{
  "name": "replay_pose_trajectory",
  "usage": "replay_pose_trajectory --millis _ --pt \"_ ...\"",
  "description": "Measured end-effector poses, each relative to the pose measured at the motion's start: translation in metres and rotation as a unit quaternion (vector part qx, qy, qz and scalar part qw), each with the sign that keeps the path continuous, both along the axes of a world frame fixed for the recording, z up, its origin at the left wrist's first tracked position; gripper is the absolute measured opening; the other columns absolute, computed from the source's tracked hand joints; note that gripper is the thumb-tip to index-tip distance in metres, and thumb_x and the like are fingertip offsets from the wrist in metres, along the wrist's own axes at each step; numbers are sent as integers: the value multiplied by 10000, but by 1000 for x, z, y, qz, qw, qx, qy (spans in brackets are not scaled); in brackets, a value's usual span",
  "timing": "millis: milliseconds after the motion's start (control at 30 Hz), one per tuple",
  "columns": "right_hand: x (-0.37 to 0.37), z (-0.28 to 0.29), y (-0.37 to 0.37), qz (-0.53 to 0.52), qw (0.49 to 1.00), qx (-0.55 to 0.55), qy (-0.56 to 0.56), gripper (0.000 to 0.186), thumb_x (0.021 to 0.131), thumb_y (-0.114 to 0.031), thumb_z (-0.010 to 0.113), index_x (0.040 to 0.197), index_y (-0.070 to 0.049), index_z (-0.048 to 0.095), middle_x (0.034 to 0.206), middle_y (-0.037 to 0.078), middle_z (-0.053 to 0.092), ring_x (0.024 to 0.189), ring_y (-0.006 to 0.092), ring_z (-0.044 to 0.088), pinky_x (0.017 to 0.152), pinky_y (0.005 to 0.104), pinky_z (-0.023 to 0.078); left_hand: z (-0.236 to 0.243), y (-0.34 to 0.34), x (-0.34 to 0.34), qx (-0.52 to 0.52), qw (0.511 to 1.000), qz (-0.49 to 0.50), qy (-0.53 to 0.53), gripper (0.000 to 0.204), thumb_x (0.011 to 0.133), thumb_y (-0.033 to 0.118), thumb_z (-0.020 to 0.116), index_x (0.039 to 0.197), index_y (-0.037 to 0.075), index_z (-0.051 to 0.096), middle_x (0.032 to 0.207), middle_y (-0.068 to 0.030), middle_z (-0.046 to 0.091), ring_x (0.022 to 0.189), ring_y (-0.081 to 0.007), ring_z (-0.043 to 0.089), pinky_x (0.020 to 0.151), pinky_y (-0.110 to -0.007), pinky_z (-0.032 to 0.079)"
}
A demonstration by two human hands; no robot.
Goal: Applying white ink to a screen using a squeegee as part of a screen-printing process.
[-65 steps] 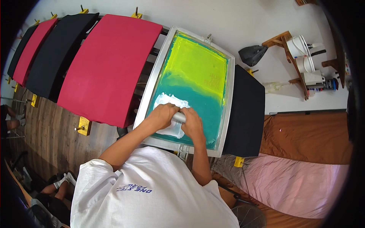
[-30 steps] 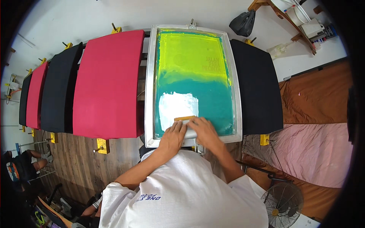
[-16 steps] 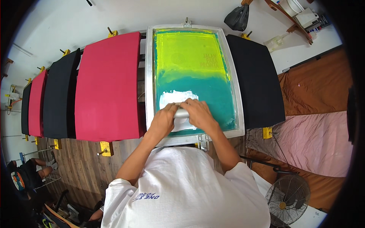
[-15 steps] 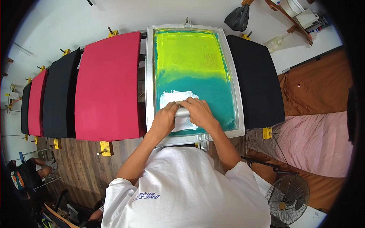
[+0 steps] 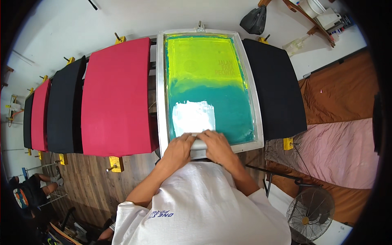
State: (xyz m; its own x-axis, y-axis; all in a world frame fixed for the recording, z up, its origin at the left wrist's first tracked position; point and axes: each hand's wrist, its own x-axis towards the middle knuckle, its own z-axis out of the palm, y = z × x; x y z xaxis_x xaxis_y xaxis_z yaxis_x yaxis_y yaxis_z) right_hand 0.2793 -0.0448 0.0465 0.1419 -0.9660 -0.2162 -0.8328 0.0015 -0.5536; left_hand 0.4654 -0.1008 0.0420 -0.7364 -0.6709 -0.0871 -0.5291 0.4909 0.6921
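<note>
A silk-screen frame (image 5: 161, 98) with a pale metal rim lies in front of me. Its mesh (image 5: 234, 108) is teal, with a yellow-green area at the far half. White ink (image 5: 194, 115) covers a roughly rectangular patch at the near left of the mesh. Side by side, my left hand (image 5: 178, 148) and my right hand (image 5: 217, 147) grip a squeegee (image 5: 198, 144) at the near end of the screen. Fingers hide most of the squeegee, and its blade is out of sight.
Left of the screen stand a red-covered board (image 5: 116, 96), a black one (image 5: 65, 106) and others on a rack with yellow clamps (image 5: 116, 164). Another black board (image 5: 279, 90) adjoins on the right. A fan (image 5: 310, 214) stands at lower right; a person (image 5: 30, 192) sits at lower left.
Both hands have drawn the squeegee toward me, from the white patch to the screen's near edge. More of the white ink patch now shows, spread flat.
</note>
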Motion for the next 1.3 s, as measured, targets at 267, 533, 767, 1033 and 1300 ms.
replay_pose_trajectory --millis 267,533,767,1033,1300 --pt "-19 -16 -76 29 995 -83 38 450 691 93 615 1095 -95 677 1065 111 661 1028 339 629 831 486 468 -21 -51 -21 -62 994 81 37 463 724 -133 581 1179 -48 578 1116 -274 639 965 -467 631 843 -497 521" --pt "-13 -24 -66 30 997 -65 40 435 647 90 620 1057 -47 656 1019 152 653 949 378 610 806 473 513 -22 -42 -10 -2 996 70 51 468 696 -147 558 1152 -45 575 1075 -275 641 944 -464 635 821 -488 532" --pt "-4 -12 -2 6 999 -44 6 474 671 109 579 1113 -49 651 1047 128 638 1000 365 599 860 466 479 -6 19 0 48 997 61 28 511 688 -156 543 1190 -60 563 1262 -285 584 1032 -467 628 930 -472 528" --pt "-27 -11 -78 5 998 -46 34 384 686 91 604 1037 -49 672 994 176 655 959 398 618 817 483 505 -13 -64 -25 33 997 52 45 466 732 -91 579 1194 -46 610 1052 -291 664 953 -451 654 855 -454 533" --pt "-18 -20 -44 -16 998 -57 -5 468 643 127 605 1081 -36 632 1043 167 608 1001 406 572 877 470 477 -28 -39 -17 1 997 19 74 436 690 -123 574 1122 -66 560 1064 -275 632 909 -464 637 810 -502 533"
